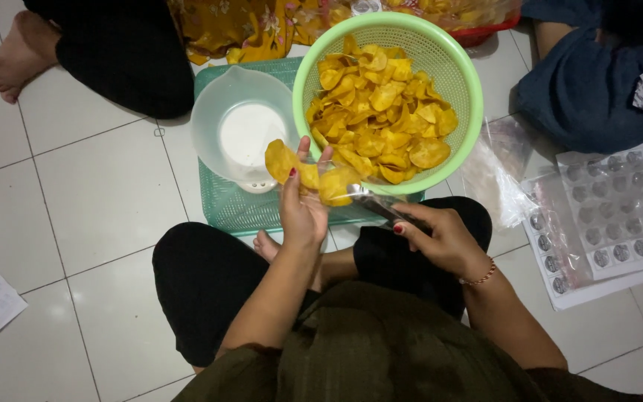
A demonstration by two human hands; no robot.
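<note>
Centre frame: left hand (303, 212) grips yellow chips (292, 165); right hand (440, 237) pinches a clear bag (370, 199). Above, green colander (461, 74) of chips overlaps a teal tray (228, 208) bearing a white bowl (221, 104).

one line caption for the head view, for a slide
Left hand lifts yellow chips toward a clear bag held by the right hand, beside a green colander.
</note>
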